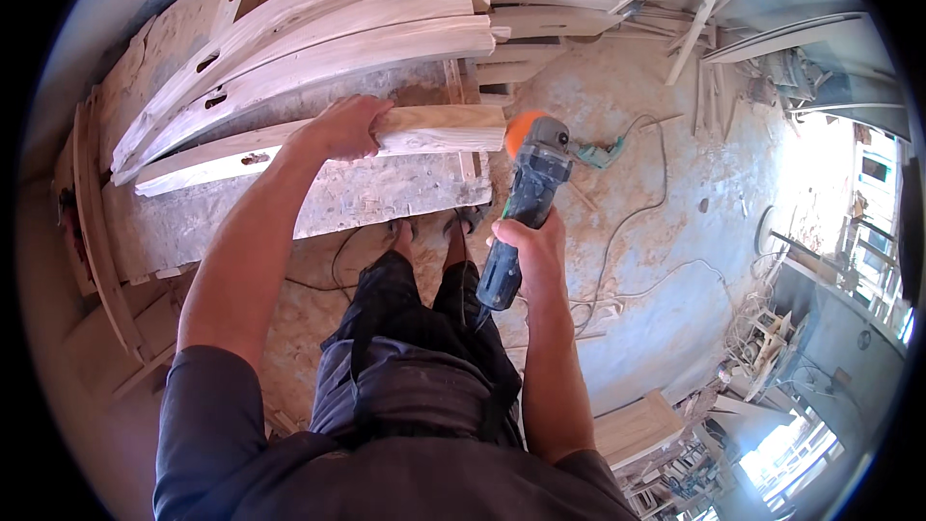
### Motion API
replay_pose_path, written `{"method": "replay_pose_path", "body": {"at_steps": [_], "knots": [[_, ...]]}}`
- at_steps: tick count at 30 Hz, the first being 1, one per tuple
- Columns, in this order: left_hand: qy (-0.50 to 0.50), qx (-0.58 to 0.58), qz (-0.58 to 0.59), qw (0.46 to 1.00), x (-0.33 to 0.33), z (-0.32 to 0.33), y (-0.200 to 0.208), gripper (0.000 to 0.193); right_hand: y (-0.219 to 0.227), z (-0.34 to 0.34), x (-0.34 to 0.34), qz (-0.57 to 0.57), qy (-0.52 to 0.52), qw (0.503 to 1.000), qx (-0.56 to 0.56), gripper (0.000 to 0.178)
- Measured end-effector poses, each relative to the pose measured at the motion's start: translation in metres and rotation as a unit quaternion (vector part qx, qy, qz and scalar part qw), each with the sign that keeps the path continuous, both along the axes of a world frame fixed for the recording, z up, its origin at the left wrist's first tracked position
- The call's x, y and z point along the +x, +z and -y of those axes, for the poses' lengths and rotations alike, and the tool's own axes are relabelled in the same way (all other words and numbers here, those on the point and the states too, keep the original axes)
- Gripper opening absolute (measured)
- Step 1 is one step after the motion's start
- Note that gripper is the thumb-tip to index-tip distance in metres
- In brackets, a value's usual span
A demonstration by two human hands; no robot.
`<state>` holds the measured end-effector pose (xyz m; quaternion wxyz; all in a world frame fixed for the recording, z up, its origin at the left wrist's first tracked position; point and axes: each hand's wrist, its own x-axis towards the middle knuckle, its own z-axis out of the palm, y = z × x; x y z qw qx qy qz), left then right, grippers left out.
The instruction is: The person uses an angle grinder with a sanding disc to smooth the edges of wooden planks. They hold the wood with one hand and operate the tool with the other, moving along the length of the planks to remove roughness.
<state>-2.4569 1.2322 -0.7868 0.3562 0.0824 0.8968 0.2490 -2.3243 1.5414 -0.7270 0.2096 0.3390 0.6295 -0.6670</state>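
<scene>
Wooden beam [439, 129] on scuffed grey bench [362, 195]; cable [665, 178] across blotched floor [709, 232].

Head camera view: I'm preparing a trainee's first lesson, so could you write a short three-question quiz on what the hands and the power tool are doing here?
1. True or false: the left hand is on a wooden piece.
2. Multiple choice: what does the right hand hold?
A) a chisel
B) an angle grinder
C) a hand plane
3. Fill in the blank: as pictured, the tool's orange disc is at the ____ end of the piece under the left hand.

Key: 1. True. 2. B. 3. Right.
</scene>
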Motion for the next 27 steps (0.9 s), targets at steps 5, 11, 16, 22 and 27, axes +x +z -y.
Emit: {"method": "replay_pose_path", "body": {"at_steps": [5,11,16,22,27], "knots": [[0.02,0.016,-0.04,0.999,0.004,0.004,-0.002,0.059,-0.006,-0.006,0.037,-0.041,0.04,0.997,0.042,0.043],[0.041,0.079,0.114,0.99,0.0,0.007,-0.006,0.054,-0.002,-0.022,0.059,0.009,-0.048,0.999,0.007,0.042],[0.14,0.145,0.068,0.977,0.018,0.021,-0.033,0.044,0.003,-0.04,0.057,0.003,-0.034,0.999,0.031,0.042],[-0.023,-0.088,-0.257,0.962,0.06,-0.015,-0.012,0.075,-0.009,-0.041,0.05,-0.035,0.003,0.999,0.013,0.048],[-0.017,-0.06,-0.112,0.992,0.032,-0.006,-0.01,0.064,-0.025,-0.034,0.032,-0.082,0.053,0.994,0.04,0.049]]}}
